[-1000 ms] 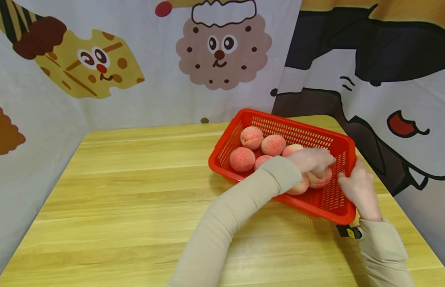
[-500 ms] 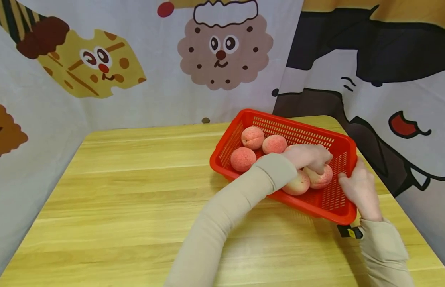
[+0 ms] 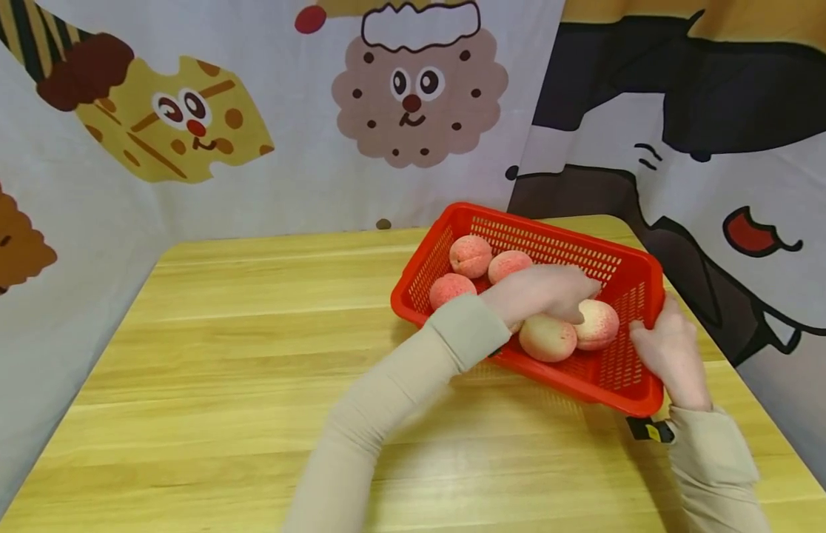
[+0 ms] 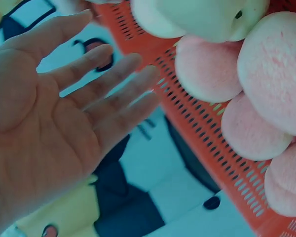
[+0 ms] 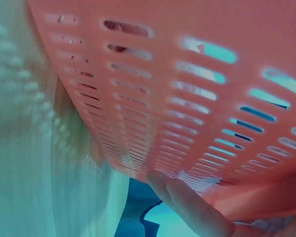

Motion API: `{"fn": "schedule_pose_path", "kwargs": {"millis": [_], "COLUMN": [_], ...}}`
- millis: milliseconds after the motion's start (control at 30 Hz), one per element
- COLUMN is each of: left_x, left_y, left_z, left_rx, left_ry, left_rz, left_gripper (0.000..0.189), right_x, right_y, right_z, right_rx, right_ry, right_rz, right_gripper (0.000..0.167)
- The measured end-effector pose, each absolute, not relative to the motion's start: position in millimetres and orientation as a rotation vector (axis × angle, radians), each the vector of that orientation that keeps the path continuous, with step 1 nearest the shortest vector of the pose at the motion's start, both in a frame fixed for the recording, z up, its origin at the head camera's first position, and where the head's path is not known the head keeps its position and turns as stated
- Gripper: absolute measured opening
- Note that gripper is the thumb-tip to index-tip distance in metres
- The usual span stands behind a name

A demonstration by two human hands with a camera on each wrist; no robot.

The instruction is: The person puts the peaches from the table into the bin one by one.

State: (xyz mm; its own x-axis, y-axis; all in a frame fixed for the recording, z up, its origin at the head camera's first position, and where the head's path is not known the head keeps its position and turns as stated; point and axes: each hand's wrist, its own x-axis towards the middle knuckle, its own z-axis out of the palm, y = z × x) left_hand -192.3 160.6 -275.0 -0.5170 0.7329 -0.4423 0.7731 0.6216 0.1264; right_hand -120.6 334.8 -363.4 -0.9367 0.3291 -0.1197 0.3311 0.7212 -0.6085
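Note:
A red perforated plastic basket (image 3: 579, 384) stands tilted across the table's right side, holding several pink-and-cream peaches (image 3: 548, 338). My left hand (image 3: 549, 289) reaches over the fruit and hides part of it. In the left wrist view that hand (image 4: 69, 98) shows a bare palm with fingers spread loosely, beside the basket's slotted wall and several peaches (image 4: 207, 69). At the basket's right end, my right hand (image 3: 673, 348) grips the rim, thumb on the inner side. Fingers of the right hand (image 5: 197, 207) lie against the outside of the slotted wall in the right wrist view.
The light wood table (image 3: 220, 370) extends to the left of the basket. Behind and beside it hangs a cloth backdrop (image 3: 286, 185) with cartoon figures. A small black-and-yellow object (image 3: 649, 429) sits by the right wrist.
My left hand has drawn back leftward over the peaches, and more of the two right-hand peaches shows, pale sides turned into view. The right hand stays on the basket's end.

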Motion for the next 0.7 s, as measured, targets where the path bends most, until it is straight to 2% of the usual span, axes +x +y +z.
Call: {"fn": "schedule_pose_path", "kwargs": {"millis": [233,400,600,700], "left_x": [-176.6,-169.7,-168.0,-167.8], "left_y": [106.4,47.2,-23.9,-53.7], "left_z": [-268.2,-273.9,-287.0,-293.2], "left_rx": [1.23,1.2,0.936,0.727], "left_ry": [2.539,2.726,3.031,3.164], "left_rz": [-0.05,0.224,0.613,0.748], "left_gripper": [0.055,0.045,0.05,0.058], "right_x": [-116.9,-109.6,-77.2,-60.3], "right_y": [340.2,342.6,312.6,285.5], "right_z": [-365.5,-358.8,-323.8,-304.0], "right_rx": [0.487,0.397,0.498,0.327], "right_ry": [2.957,3.05,3.31,3.469], "right_rz": [-1.043,-0.968,-0.952,-0.999], "right_gripper": [0.067,0.073,0.071,0.068]}}
